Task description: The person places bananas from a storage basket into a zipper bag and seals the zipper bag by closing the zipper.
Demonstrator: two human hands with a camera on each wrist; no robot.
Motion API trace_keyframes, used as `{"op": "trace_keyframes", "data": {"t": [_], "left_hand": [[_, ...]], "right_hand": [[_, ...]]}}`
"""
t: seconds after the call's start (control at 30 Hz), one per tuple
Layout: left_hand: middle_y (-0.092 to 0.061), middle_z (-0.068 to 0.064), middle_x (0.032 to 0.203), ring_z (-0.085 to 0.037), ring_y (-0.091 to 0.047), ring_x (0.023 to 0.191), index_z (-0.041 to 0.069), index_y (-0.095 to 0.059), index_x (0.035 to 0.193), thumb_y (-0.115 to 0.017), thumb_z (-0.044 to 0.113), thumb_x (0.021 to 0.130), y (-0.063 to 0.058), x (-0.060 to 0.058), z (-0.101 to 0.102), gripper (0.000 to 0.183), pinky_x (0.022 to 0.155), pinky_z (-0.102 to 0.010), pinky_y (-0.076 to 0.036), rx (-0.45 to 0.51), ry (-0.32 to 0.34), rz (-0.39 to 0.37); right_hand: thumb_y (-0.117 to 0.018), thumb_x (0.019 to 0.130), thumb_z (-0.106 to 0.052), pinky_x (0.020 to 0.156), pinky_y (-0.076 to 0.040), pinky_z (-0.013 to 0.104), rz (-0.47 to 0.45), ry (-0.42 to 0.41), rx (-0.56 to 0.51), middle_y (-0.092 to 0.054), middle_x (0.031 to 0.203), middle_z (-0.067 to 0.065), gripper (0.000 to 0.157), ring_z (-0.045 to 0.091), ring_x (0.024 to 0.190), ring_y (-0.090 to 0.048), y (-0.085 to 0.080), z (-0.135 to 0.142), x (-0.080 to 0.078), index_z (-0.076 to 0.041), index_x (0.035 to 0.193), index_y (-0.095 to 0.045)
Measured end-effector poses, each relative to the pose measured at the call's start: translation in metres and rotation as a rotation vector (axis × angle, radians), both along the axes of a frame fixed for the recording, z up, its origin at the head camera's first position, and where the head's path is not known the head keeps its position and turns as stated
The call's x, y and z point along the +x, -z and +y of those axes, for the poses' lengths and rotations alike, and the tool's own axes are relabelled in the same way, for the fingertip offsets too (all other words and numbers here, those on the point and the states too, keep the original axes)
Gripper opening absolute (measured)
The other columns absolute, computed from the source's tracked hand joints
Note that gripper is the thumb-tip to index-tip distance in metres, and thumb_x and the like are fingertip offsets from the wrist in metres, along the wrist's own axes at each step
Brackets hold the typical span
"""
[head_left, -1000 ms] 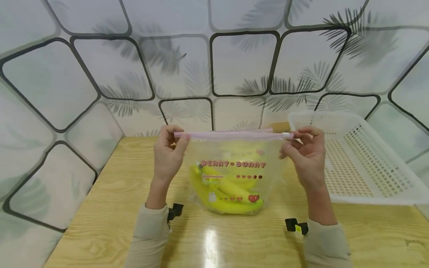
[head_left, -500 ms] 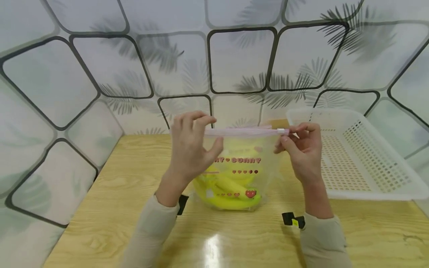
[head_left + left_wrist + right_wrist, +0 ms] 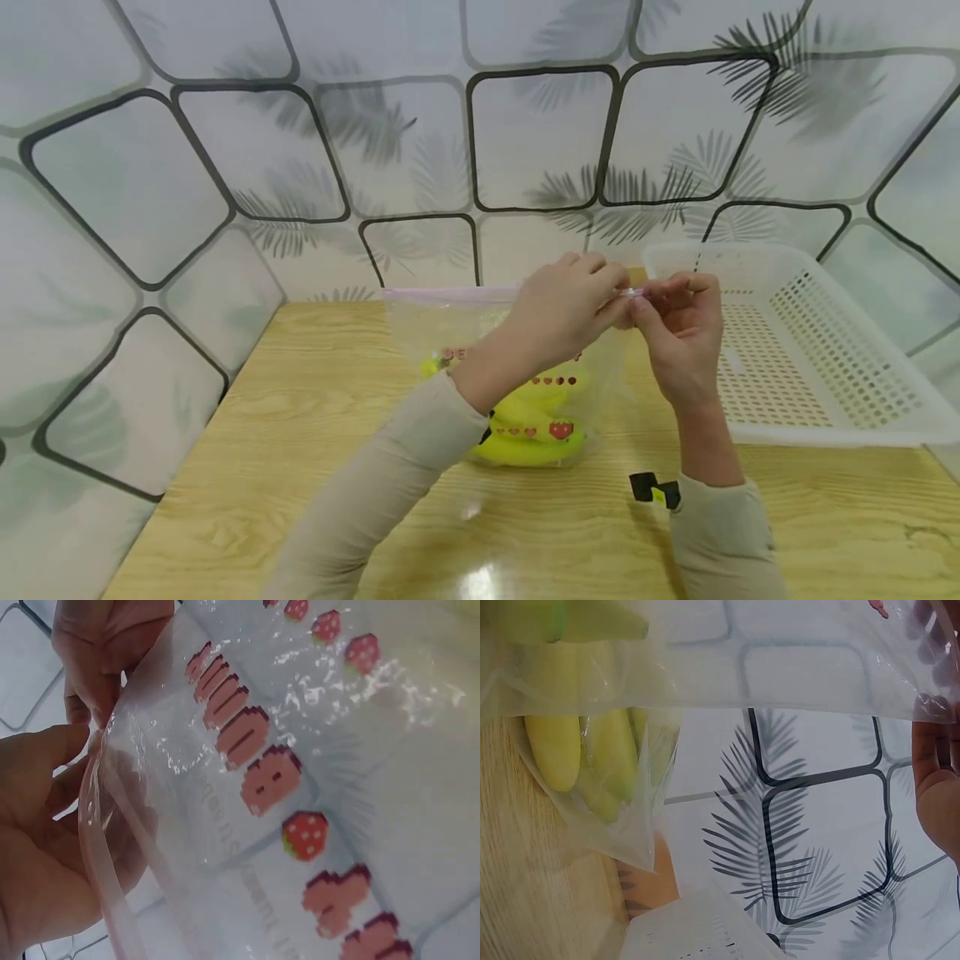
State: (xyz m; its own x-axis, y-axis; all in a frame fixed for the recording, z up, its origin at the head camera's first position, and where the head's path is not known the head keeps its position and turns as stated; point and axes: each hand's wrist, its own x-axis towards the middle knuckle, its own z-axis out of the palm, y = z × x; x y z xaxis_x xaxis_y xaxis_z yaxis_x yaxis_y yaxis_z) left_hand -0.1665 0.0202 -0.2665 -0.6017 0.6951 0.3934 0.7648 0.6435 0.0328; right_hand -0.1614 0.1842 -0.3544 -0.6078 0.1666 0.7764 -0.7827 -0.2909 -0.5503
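A clear zip bag (image 3: pixel 420 321) with a pink top strip and strawberry print stands upright on the table, yellow bananas (image 3: pixel 528 450) inside it. My right hand (image 3: pixel 682 337) pinches the top right corner of the bag. Against it, my left hand (image 3: pixel 566 308) pinches the strip at the white slider, which the fingers mostly hide. In the left wrist view, the thumb and a finger of my left hand (image 3: pixel 41 832) meet at the strip's end, close to my right hand (image 3: pixel 112 652). The right wrist view catches part of my right hand (image 3: pixel 937 799).
A white perforated basket (image 3: pixel 862 358) stands to the right on the wooden table (image 3: pixel 247 467). Behind the held bag is another clear bag with bananas (image 3: pixel 611 754). A brown-orange object (image 3: pixel 656 877) lies between that bag and the basket. A patterned backdrop closes off the back.
My left hand has let go of the bag's top left corner and moved right along the strip to the slider. My right hand keeps its pinch on the right corner.
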Motion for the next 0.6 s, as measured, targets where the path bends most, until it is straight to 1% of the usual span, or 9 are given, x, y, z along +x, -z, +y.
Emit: {"op": "trace_keyframes", "data": {"t": [0.1,0.17,0.27,0.37,0.47,0.53,0.6], "left_hand": [[-0.063,0.005,0.103,-0.014,-0.055,0.090,0.017,-0.065,0.112,-0.051,0.032,0.104,-0.001,0.000,0.008,0.022,0.075,-0.025,-0.047,-0.007,-0.018,-0.024],[-0.062,0.006,0.099,-0.014,-0.054,0.088,0.018,-0.065,0.110,-0.050,0.031,0.105,0.000,-0.001,0.010,0.021,0.074,-0.024,-0.046,0.004,-0.022,-0.049],[-0.060,0.006,0.094,-0.013,-0.054,0.086,0.017,-0.064,0.107,-0.049,0.029,0.105,0.002,-0.002,0.007,0.020,0.072,-0.024,-0.045,0.028,-0.018,-0.084],[-0.060,0.005,0.093,-0.012,-0.054,0.083,0.016,-0.064,0.107,-0.050,0.028,0.105,0.005,-0.002,0.002,0.018,0.070,-0.023,-0.045,0.063,-0.022,-0.110],[-0.062,0.005,0.097,-0.012,-0.055,0.083,0.016,-0.064,0.110,-0.051,0.028,0.104,0.007,-0.001,-0.005,0.018,0.071,-0.024,-0.047,0.081,-0.037,-0.104],[-0.063,0.004,0.099,-0.013,-0.057,0.085,0.015,-0.064,0.111,-0.051,0.026,0.105,0.009,-0.001,-0.009,0.018,0.072,-0.025,-0.049,0.084,-0.035,-0.076],[-0.064,0.002,0.100,-0.015,-0.059,0.087,0.014,-0.065,0.112,-0.051,0.025,0.105,0.010,-0.001,-0.011,0.019,0.074,-0.025,-0.050,0.082,-0.019,-0.038]], "right_hand": [[-0.057,0.087,0.021,0.069,-0.056,0.024,-0.015,0.053,-0.003,-0.066,0.094,0.011,0.028,0.019,0.080,-0.065,-0.001,0.000,0.001,0.009,0.112,-0.051],[-0.058,0.087,0.020,0.068,-0.056,0.024,-0.031,0.067,-0.008,-0.067,0.092,0.011,0.031,0.019,0.077,-0.065,-0.002,0.000,0.002,0.011,0.116,-0.053],[-0.058,0.086,0.022,0.066,-0.057,0.025,-0.048,0.074,-0.005,-0.068,0.090,0.011,0.035,0.019,0.071,-0.066,-0.003,-0.002,0.003,0.012,0.120,-0.056],[-0.058,0.086,0.022,0.066,-0.057,0.024,-0.055,0.078,0.008,-0.069,0.089,0.011,0.037,0.018,0.069,-0.066,-0.004,-0.003,0.004,0.011,0.121,-0.058],[-0.059,0.087,0.021,0.066,-0.057,0.023,-0.071,0.096,0.021,-0.069,0.088,0.009,0.037,0.016,0.068,-0.066,-0.004,-0.006,0.003,0.008,0.122,-0.060],[-0.059,0.088,0.019,0.064,-0.057,0.023,-0.085,0.123,0.036,-0.069,0.088,0.007,0.036,0.015,0.068,-0.066,-0.004,-0.008,0.003,0.008,0.122,-0.061],[-0.059,0.089,0.017,0.063,-0.057,0.022,-0.097,0.151,0.063,-0.069,0.087,0.006,0.030,0.013,0.068,-0.066,-0.005,-0.008,0.004,0.012,0.118,-0.062]]}}
